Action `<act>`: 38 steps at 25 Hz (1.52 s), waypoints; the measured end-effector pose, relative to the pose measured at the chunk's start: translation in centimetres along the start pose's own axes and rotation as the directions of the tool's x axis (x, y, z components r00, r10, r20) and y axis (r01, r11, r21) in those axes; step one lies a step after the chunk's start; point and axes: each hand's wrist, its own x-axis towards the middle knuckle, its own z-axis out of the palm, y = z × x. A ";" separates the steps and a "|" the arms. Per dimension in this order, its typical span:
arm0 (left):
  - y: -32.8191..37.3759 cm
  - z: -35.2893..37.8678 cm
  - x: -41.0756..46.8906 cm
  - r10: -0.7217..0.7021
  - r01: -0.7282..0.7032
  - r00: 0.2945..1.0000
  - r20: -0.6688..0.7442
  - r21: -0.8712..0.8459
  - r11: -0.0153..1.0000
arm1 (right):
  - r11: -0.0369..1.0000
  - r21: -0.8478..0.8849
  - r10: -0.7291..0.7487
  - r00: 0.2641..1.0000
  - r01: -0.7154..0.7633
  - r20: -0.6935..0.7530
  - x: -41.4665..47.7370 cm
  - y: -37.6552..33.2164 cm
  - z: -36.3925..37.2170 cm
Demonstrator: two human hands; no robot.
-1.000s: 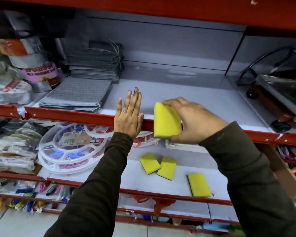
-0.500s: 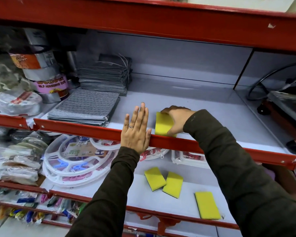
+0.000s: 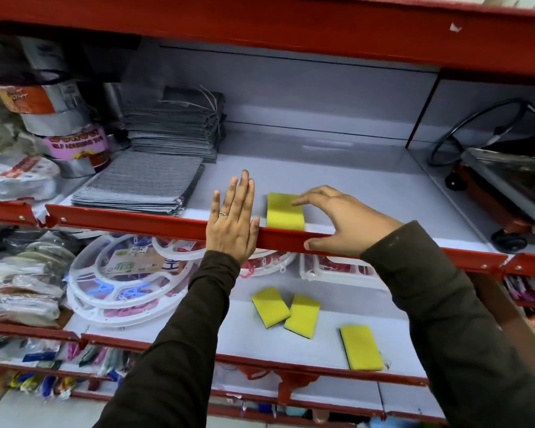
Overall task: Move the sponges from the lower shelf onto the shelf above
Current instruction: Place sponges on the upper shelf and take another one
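Sponge [image 3: 284, 212] lay flat on upper shelf [image 3: 368, 193]; right hand [image 3: 343, 222] hovered over it, fingers spread wide; left hand [image 3: 233, 225] rested flat on the red edge, fingers straight; 3 sponges [image 3: 301, 316] lay on lower shelf [image 3: 318, 347].

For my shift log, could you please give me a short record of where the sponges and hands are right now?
upper shelf: one sponge, lying flat near the front lip
lower shelf: three sponges: two touching, one apart to the right
right hand: open, fingertips over the upper sponge, thumb on the red lip
left hand: flat, open, resting on the red lip
remaining to move: three
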 end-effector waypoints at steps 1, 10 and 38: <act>0.0 0.0 0.1 -0.003 0.003 1.000 0.002 -0.003 1.000 | 1.000 0.017 0.001 1.000 -0.001 0.007 -1.2 -0.2 0.3; -0.4 1.3 -0.3 0.004 -0.003 0.999 -0.054 0.018 1.000 | 0.963 -0.044 0.256 0.854 -0.265 0.453 -3.1 4.5 12.5; -0.3 0.6 -0.1 0.007 -0.007 1.000 0.004 0.030 1.000 | 0.870 -0.370 0.434 0.861 -0.325 0.263 -5.5 9.1 20.2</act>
